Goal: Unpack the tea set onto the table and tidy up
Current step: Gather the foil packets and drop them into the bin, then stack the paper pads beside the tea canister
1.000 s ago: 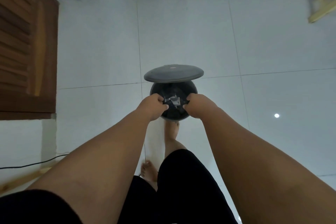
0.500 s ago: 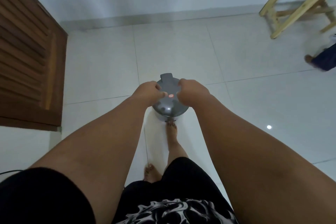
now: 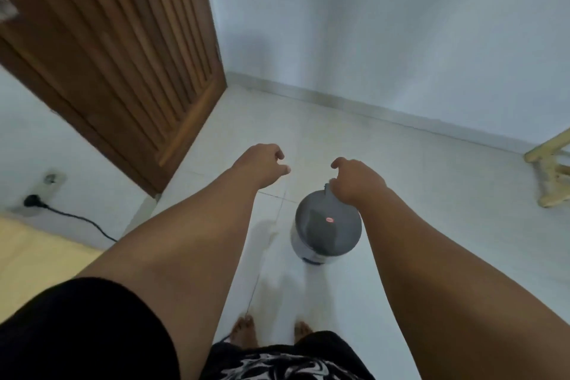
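Observation:
A small round pedal bin with a grey lid stands on the white tiled floor in front of my bare feet. Its lid is down and carries a small red mark. My right hand hovers over the bin's far rim, fingers loosely curled, holding nothing. My left hand is raised to the left of the bin, apart from it, fingers loosely curled and empty. No tea set piece is in view.
A brown slatted wooden door stands at the left. A wall socket with a black plug and cable sits low on the left wall. A pale wooden frame leg is at the right edge. A yellow surface lies at lower left.
A second ago the lid stood up and both hands held a clear wrapper over the opening. The lid has since come down, and both hands have lifted off and spread apart. My view has tilted up.

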